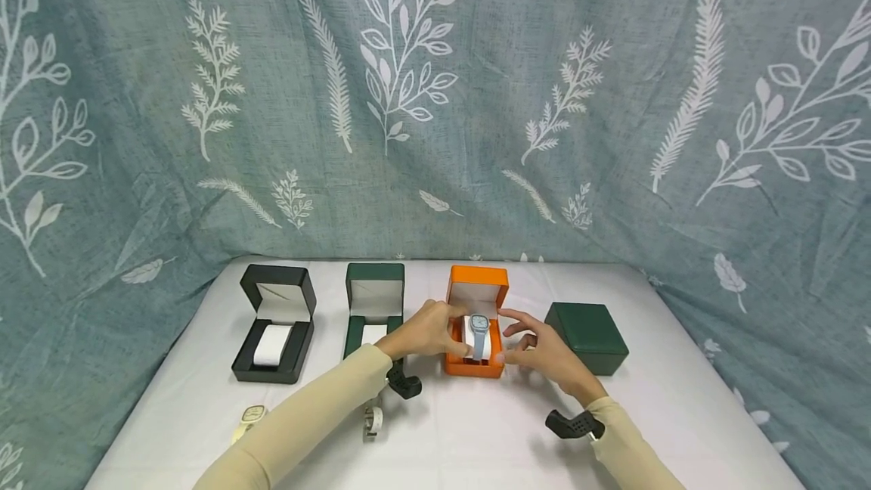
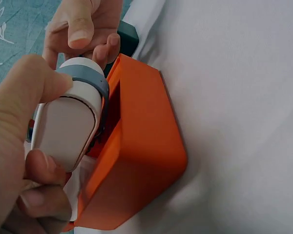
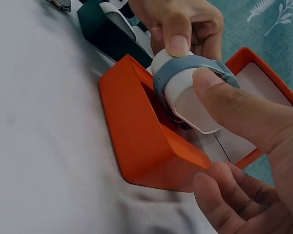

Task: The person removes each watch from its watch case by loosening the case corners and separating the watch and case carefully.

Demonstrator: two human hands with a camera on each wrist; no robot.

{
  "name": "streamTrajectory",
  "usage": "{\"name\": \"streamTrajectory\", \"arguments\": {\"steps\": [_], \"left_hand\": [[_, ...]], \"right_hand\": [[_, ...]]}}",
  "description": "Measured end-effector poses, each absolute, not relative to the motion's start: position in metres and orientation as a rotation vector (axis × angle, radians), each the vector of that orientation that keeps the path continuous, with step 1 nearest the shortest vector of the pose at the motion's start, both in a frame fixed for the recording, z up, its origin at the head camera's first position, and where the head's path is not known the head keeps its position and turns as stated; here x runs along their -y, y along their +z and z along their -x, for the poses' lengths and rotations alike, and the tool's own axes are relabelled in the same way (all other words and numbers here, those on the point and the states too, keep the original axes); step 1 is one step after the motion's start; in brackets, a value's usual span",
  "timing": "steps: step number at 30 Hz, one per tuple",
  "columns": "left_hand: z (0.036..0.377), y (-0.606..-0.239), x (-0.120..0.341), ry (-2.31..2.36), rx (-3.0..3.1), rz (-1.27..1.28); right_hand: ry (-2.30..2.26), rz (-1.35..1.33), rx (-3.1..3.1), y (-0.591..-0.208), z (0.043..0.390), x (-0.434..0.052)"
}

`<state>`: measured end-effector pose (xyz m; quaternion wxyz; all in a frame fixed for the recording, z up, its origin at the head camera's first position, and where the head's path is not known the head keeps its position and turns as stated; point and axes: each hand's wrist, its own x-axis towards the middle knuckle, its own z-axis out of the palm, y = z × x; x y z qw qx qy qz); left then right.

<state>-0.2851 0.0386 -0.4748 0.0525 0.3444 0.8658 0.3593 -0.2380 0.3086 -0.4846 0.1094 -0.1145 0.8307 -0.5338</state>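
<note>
A light blue watch (image 1: 479, 326) is wrapped round a white watch cushion (image 2: 63, 134), tilted at the mouth of the open orange watch box (image 1: 474, 370). My left hand (image 1: 430, 330) pinches the cushion at its two ends, with the thumb against the blue strap in the left wrist view. On the other side of the box is my right hand (image 1: 540, 354), its fingers spread and loosely bent. The right thumb (image 3: 217, 83) overlaps the cushion in the right wrist view; I cannot tell whether it touches. Part of the cushion is hidden by the left fingers.
To the left stand an open dark green watch box (image 1: 376, 278) and an open black one (image 1: 272, 376), each with a white cushion. A closed green box (image 1: 588, 331) sits on the right. A cream watch (image 1: 253, 414) and a white-banded watch (image 1: 372, 422) lie near the left sleeve.
</note>
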Motion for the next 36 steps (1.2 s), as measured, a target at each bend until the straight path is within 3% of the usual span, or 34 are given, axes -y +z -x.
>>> {"name": "streamTrajectory", "arguments": {"steps": [24,36], "left_hand": [[0.277,-0.466,-0.036,1.140,-2.565,-1.094],[0.276,-0.464,-0.033,1.169,-2.557,-1.039]], "right_hand": [[-1.657,0.559,-2.242,-0.484,0.235,-0.282],[-1.713,0.496,-2.203,-0.485,0.237,-0.275]]}}
